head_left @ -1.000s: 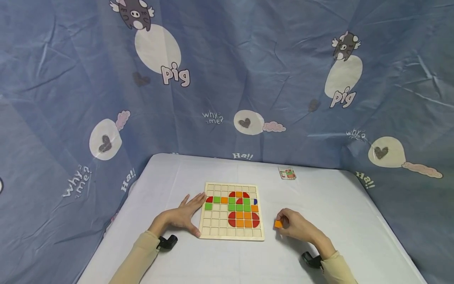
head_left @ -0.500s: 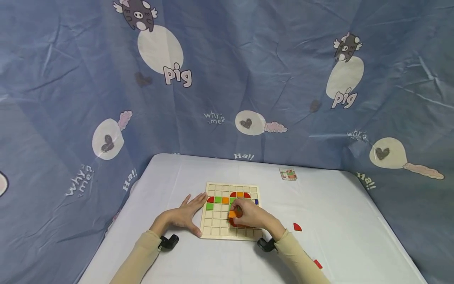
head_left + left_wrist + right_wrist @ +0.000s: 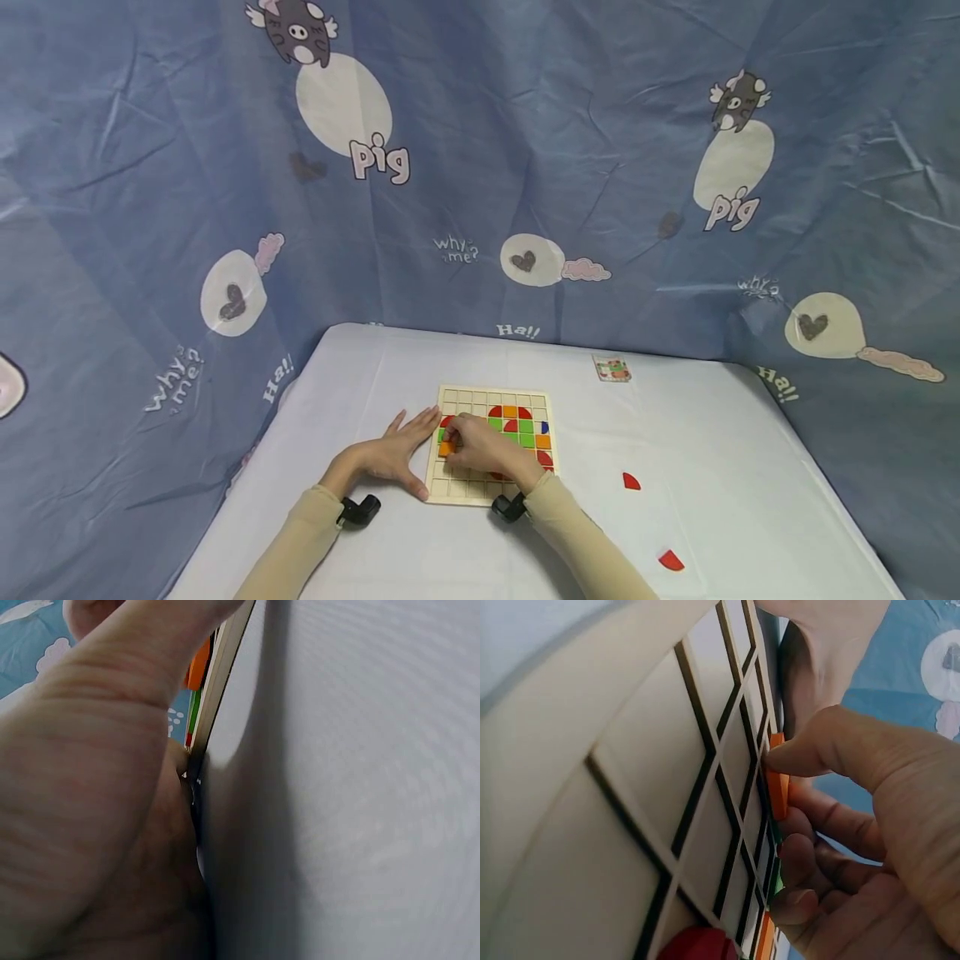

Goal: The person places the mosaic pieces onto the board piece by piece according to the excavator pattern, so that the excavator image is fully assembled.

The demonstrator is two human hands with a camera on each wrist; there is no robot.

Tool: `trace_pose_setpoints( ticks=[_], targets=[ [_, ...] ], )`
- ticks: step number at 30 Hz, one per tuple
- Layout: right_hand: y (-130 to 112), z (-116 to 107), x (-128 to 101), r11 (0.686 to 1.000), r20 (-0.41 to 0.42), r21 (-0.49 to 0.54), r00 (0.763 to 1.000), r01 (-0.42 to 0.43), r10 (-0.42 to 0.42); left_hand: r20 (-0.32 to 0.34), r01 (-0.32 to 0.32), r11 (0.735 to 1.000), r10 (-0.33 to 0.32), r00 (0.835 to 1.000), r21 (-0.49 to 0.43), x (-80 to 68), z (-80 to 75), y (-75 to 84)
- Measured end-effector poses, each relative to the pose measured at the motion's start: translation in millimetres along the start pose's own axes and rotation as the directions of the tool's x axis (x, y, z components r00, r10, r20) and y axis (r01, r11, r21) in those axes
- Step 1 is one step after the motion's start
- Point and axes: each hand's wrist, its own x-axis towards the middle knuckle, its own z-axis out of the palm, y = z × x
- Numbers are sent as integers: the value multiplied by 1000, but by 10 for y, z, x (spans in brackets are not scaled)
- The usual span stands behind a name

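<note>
over the gridded board (image 3: 491, 492), right hand (image 3: 483, 448) pinches a flat orange tile (image 3: 446, 448); left hand (image 3: 386, 457) flat, fingers straight.

Beige long sleeves (image 3: 300, 542) on both arms, black wrist camera (image 3: 358, 510) at each cuff

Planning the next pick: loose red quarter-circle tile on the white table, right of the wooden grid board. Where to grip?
Probably pinch the red quarter-circle tile from above, across its thin edges. It lies flat and alone on the white table, with no neighbours blocking either side.
</note>
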Motion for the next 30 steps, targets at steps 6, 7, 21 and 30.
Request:
trace_pose_setpoints(
  ticks=[6,7,21,30],
  targets=[
    [10,16,18,1000,-2,16,1000,-1,1,6,1,1000,-1,1000,-3,9,7,17],
    [11,15,18,1000,-4,17,1000,2,-2,5,5,1000,-5,1000,-4,8,5,18],
    [-14,1,-6,999,5,44,1000,-10,10,2,13,1000,-13,1000,-8,-17,-4,28],
    [-20,-13,-5,999,-2,51,1000,-10,10,-1,6,1000,-6,1000,-18,-18,8,22]
  ],
)
